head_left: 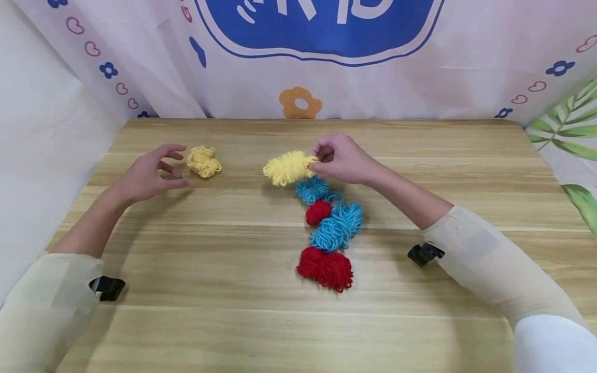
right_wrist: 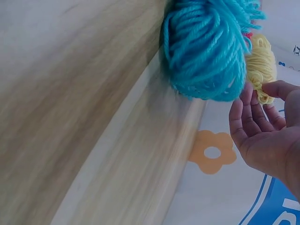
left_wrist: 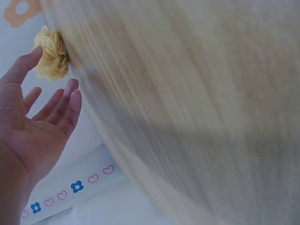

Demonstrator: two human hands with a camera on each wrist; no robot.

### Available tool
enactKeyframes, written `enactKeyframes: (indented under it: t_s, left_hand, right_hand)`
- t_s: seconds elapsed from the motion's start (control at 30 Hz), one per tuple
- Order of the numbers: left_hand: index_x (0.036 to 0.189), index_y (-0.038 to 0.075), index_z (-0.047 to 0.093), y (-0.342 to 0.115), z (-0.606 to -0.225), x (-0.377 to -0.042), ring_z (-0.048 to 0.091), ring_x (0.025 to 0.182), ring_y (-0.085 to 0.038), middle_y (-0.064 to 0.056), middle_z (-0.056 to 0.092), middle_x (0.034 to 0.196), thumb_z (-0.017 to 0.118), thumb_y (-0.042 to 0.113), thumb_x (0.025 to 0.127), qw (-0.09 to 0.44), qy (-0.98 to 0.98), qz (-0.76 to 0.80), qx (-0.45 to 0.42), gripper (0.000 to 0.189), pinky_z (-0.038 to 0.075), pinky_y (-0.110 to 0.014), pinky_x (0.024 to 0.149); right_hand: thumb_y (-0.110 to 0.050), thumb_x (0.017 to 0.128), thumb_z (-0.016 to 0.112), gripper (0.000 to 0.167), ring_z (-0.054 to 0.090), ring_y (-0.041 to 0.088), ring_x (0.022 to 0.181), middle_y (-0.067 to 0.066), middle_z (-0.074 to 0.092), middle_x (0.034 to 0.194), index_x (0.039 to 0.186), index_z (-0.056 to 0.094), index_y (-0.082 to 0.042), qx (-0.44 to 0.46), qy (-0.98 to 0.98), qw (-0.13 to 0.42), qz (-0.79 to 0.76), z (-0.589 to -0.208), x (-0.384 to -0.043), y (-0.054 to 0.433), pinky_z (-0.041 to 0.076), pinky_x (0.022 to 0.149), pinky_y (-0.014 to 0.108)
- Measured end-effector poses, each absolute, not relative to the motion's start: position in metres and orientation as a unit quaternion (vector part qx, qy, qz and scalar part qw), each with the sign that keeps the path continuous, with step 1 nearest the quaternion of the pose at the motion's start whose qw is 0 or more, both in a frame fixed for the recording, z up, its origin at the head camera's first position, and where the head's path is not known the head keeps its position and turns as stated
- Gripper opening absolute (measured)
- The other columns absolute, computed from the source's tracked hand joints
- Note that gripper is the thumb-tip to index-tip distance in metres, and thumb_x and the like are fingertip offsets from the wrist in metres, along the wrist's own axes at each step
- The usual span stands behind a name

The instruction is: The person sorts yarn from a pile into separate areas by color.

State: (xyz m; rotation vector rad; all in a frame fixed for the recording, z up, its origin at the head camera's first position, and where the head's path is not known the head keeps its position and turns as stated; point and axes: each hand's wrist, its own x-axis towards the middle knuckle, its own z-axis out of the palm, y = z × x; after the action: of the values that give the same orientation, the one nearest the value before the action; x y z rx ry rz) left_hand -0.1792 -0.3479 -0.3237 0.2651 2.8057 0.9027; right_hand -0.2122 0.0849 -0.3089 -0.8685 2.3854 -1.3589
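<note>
My right hand [head_left: 342, 158] pinches one end of a pale yellow yarn bundle [head_left: 288, 168], which extends leftward from the fingertips; the right wrist view shows thumb and fingers on the end of this yellow bundle [right_wrist: 261, 65]. Just below it in the head view lies a small blue yarn bundle [head_left: 312, 190]. To the left, my left hand [head_left: 151, 173] has its fingers spread and loosely bent beside a smaller, darker yellow yarn bundle [head_left: 203, 161]. Nothing is held in that hand; in the left wrist view its thumb overlaps the yellow bundle [left_wrist: 51, 55].
On the wooden table [head_left: 210, 311], a small red yarn ball [head_left: 318, 213], a larger blue bundle [head_left: 337, 226] and a red bundle [head_left: 325, 269] lie in a column near the middle. A printed cloth [head_left: 373, 88] hangs behind the table's back edge.
</note>
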Motion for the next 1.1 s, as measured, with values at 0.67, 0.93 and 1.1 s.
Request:
enactKeyframes:
  t_s: [0.67, 0.93, 1.1]
  left_hand:
    - [0.158, 0.0, 0.033, -0.347, -0.316, -0.17, 0.057, 0.117, -0.044, -0.031, 0.044, 0.148, 0.081, 0.013, 0.091, 0.082, 0.937, 0.328, 0.081, 0.084, 0.046, -0.006, 0.073]
    - [0.156, -0.001, 0.035, -0.343, -0.315, -0.167, 0.057, 0.117, -0.045, -0.031, 0.044, 0.148, 0.081, 0.014, 0.091, 0.082, 0.939, 0.323, 0.086, 0.081, 0.046, -0.005, 0.074]
    - [0.154, -0.002, 0.038, -0.34, -0.314, -0.164, 0.058, 0.115, -0.044, -0.03, 0.046, 0.147, 0.08, 0.01, 0.091, 0.074, 0.938, 0.326, 0.094, 0.077, 0.047, -0.005, 0.073]
  right_hand:
    - [-0.004, 0.096, 0.07, 0.006, 0.07, 0.039, 0.078, 0.016, 0.071, 0.087, 0.095, 0.066, 0.001, -0.301, 0.822, 0.147, -0.461, -0.305, -0.219, 0.054, 0.055, 0.064, 0.025]
    - [-0.004, 0.095, 0.07, 0.006, 0.07, 0.038, 0.078, 0.013, 0.071, 0.085, 0.095, 0.066, 0.0, -0.297, 0.823, 0.148, -0.46, -0.305, -0.223, 0.044, 0.054, 0.065, 0.025]
    - [-0.004, 0.096, 0.071, 0.006, 0.071, 0.039, 0.079, 0.013, 0.07, 0.086, 0.096, 0.067, 0.0, -0.291, 0.824, 0.153, -0.462, -0.307, -0.226, 0.04, 0.054, 0.064, 0.025]
